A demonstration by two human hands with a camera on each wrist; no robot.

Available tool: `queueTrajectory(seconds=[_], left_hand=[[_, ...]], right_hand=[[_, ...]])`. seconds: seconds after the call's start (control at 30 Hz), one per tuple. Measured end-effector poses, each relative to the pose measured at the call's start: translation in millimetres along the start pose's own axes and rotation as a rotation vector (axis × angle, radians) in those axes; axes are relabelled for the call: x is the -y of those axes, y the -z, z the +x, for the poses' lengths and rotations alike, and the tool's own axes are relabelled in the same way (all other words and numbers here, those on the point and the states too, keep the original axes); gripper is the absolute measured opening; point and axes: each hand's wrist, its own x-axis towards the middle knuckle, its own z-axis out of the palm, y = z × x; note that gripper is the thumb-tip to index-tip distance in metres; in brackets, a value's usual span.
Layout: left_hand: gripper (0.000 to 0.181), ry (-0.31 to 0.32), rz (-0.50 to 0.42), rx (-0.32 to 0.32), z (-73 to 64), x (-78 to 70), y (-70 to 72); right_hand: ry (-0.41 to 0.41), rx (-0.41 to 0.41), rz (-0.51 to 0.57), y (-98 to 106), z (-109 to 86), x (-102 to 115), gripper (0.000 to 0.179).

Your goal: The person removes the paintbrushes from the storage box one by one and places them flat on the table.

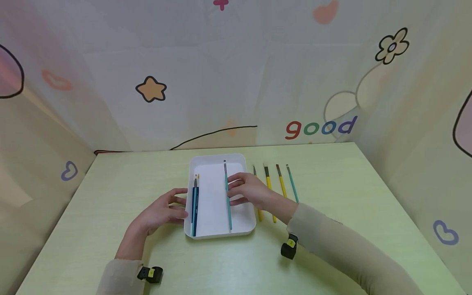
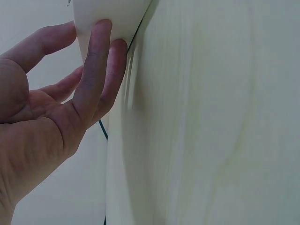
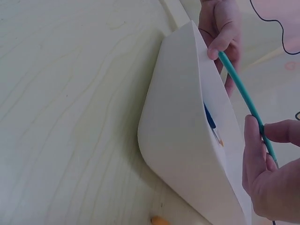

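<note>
A thin teal paintbrush is pinched between the thumb and fingers of my right hand, above the right half of a white tray. Its bristle end points toward the back wall. In the right wrist view the teal handle slants over the tray's rim. My left hand touches the tray's left side with its fingertips; the left wrist view shows the fingers against the outer wall. Inside the tray, along its left side, lie dark blue and teal paintbrushes, close together.
Right of the tray, several paintbrushes lie in a row on the pale wooden table: yellow-handled ones and a teal one. My right forearm partly covers them. A printed curtain stands behind the table.
</note>
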Motion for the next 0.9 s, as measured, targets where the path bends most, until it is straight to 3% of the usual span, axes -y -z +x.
queueTrajectory(seconds=[0.47,0.9], left_hand=[[0.076,0.001,-0.002,-0.005,0.3,0.1,-0.4],[0.075,0.010,0.002,-0.013,-0.1,0.2,-0.1]], right_hand=[[0.027,-0.004,-0.012,33,-14.4,2,0.048],[0.046,-0.056,-0.039,77,-25.6,-4,0.049]])
